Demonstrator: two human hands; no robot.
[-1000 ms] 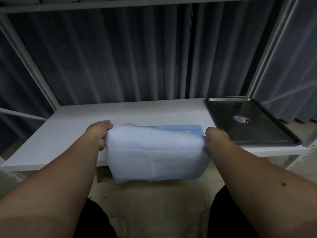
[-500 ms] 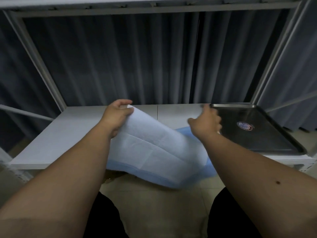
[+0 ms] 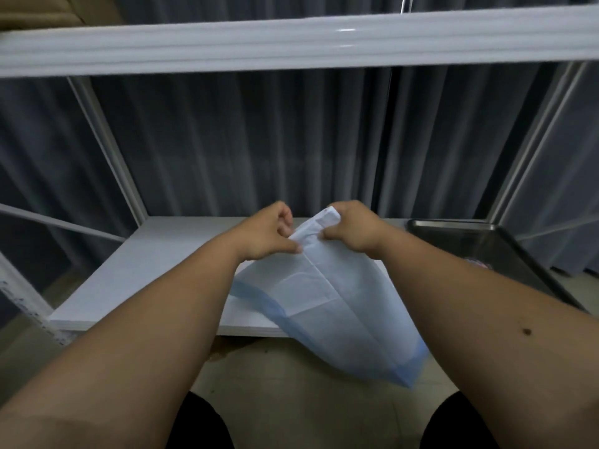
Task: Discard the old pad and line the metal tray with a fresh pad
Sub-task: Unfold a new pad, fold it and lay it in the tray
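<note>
- Right now both hands are meeting at the centre of the frame, pinching the same top edge of the pad; the left hand is gripping it between thumb and curled fingers, and the right hand is clamping the folded corner just beside it.
- Holding the pad by its upper end is letting the rest hang down and forward over the near edge of the surface, so gravity is probably helping the folds fall open.
- With the hands so close together, they are likely working the layers apart rather than stretching the sheet wide.
- Creases and a blue border are showing, which suggests a fresh pad being opened, though I cannot tell for certain.
- Waiting at the right edge of the frame, the metal tray is sitting on the surface unlined, near enough for the pad to be laid in once spread.
</note>
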